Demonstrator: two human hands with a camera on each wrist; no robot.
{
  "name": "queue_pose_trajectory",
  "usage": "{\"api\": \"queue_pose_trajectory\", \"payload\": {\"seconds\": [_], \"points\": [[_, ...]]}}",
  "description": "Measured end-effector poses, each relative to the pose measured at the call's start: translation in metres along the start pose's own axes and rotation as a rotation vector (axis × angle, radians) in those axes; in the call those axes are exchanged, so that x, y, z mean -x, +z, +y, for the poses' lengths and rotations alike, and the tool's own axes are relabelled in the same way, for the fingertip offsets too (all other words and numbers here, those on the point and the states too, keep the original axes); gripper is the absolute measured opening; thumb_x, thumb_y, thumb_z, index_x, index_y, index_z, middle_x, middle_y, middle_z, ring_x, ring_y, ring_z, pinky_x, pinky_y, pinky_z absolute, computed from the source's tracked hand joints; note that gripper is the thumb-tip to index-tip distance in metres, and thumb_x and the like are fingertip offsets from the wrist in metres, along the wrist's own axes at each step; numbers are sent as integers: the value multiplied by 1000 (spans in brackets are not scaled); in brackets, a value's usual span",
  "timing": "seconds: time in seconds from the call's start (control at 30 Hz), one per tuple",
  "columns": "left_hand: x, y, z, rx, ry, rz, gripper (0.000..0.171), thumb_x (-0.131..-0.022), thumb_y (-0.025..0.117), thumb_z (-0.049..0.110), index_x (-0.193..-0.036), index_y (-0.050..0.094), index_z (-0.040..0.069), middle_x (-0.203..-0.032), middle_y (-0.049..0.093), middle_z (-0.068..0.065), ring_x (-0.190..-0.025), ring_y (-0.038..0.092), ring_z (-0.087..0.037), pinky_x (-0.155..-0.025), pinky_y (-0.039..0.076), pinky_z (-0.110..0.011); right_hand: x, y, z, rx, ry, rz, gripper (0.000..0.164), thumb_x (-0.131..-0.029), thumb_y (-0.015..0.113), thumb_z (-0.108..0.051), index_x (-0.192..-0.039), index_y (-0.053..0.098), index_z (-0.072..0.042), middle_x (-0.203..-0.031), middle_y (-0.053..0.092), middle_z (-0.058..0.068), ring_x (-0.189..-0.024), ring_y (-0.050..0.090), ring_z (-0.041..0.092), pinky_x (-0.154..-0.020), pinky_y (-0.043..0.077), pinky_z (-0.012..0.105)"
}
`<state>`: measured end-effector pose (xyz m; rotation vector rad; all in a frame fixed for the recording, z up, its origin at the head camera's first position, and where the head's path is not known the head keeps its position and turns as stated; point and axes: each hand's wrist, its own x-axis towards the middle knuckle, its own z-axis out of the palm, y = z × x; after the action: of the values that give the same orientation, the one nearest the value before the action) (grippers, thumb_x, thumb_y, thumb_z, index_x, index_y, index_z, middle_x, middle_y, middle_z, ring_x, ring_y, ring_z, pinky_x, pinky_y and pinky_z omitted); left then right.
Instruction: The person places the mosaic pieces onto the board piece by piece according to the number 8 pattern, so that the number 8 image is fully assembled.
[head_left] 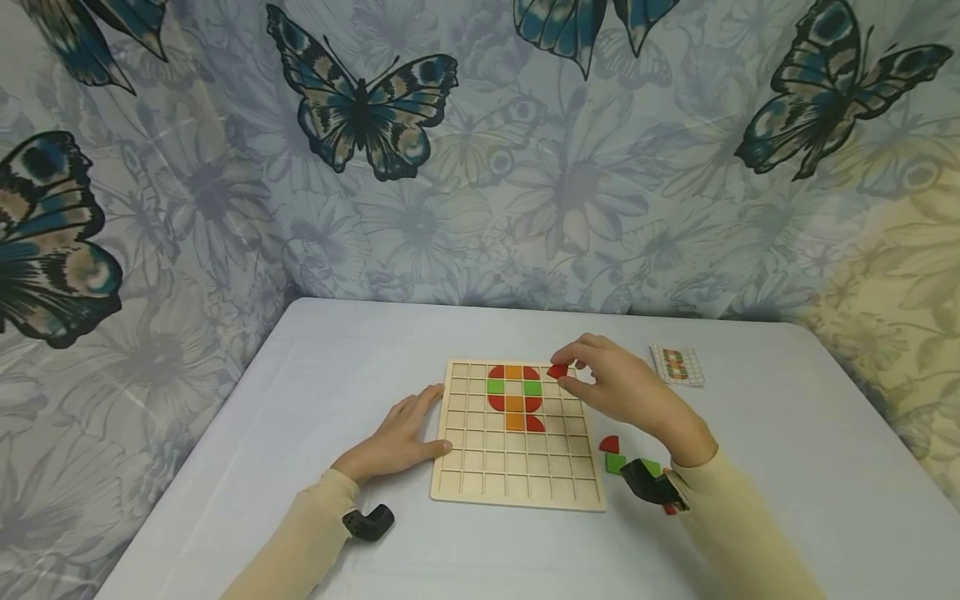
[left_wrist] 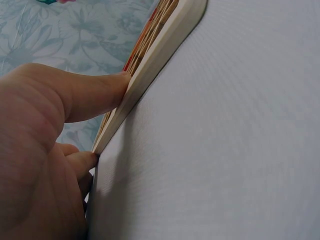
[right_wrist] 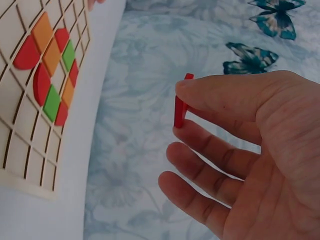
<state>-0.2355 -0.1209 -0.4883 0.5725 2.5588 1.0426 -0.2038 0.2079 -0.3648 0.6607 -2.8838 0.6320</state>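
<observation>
A wooden grid board (head_left: 517,467) lies on the table, with red, orange and green tiles (head_left: 514,404) set in its upper middle squares. My left hand (head_left: 401,433) rests against the board's left edge, thumb and fingers fairly straight; in the left wrist view the thumb (left_wrist: 97,95) touches the wooden rim. Between thumb and fingertips my right hand (head_left: 611,379) pinches a red tile (head_left: 557,371) above the board's upper right corner. The right wrist view shows this red tile (right_wrist: 180,102) edge-on, away from the board (right_wrist: 30,165).
A small pattern card (head_left: 677,365) lies right of the board. Loose tiles, including a red quarter-round (head_left: 610,444) and a green square (head_left: 615,463), lie by the board's lower right side, partly hidden by the right wrist's black device (head_left: 651,483). Behind the table hangs butterfly-patterned cloth.
</observation>
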Motion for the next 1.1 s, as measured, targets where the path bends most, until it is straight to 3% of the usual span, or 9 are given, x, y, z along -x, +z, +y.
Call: {"api": "queue_pose_trajectory", "payload": {"seconds": [0.33, 0.6, 1.1], "points": [[-1, 0, -2, 0, 9, -3, 95, -91, 71, 43, -164, 15, 19, -171, 17, -8, -157, 10, -41, -124, 13, -66, -15, 12, -9, -60, -16, -27, 24, -94, 71, -12, -118, 70, -7, -112, 67, 3, -103, 62, 23, -85, 55, 39], [-1, 0, -1, -7, 7, 2, 94, -91, 71, 42, -164, 16, 19, -171, 17, -8, -157, 10, -41, -124, 13, -66, -25, 23, -17, -57, -48, -53, 21, -93, 72, -14, -114, 73, -11, -108, 67, 0, -105, 64, 27, -85, 56, 38], [0, -1, 1, -18, 9, -1, 94, -91, 71, 42, -164, 16, 18, -171, 17, -9, -157, 10, -41, -124, 12, -65, -35, 47, -23, -88, 1, -154, 25, -92, 75, -18, -116, 73, -14, -113, 66, -3, -105, 62, 23, -89, 55, 39]]}}
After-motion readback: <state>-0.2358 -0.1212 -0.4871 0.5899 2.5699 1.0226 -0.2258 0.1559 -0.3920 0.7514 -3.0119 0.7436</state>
